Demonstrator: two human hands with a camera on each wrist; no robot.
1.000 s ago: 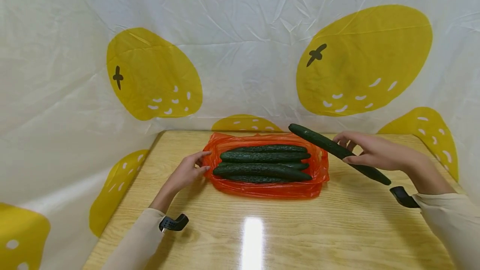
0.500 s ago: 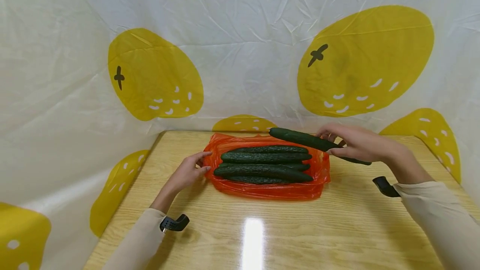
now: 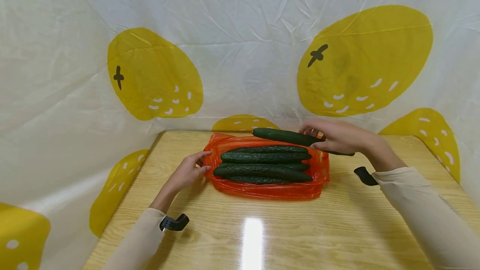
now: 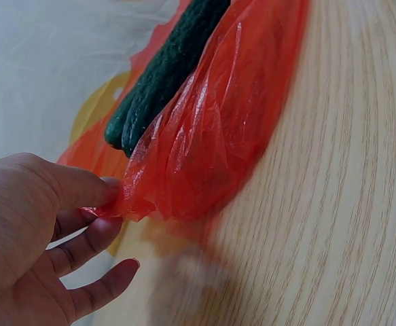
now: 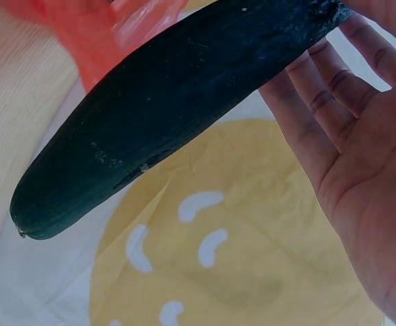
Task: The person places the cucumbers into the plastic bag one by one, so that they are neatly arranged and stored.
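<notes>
A red plastic bag (image 3: 262, 193) lies opened out on the table with several dark green cucumbers (image 3: 262, 171) side by side in it. My left hand (image 3: 187, 173) is at the bag's left end; in the left wrist view its thumb and fingers pinch the bag's edge (image 4: 164, 183). Another cucumber (image 3: 279, 135) is held by my right hand (image 3: 337, 136) between thumb and fingers, above the bag's back right side, its left end tipped slightly up. The right wrist view shows this cucumber (image 5: 136, 122) close up, running across the fingers.
The wooden table (image 3: 210, 232) carries a bright light reflection near its front. A white sheet (image 3: 247, 74) with yellow fruit prints hangs behind and along the left side. Black bands (image 3: 174, 223) sit on both wrists.
My right hand has carried its cucumber leftward, from right of the bag to over its back right part, and the cucumber has become more level. The left hand stays at the bag.
</notes>
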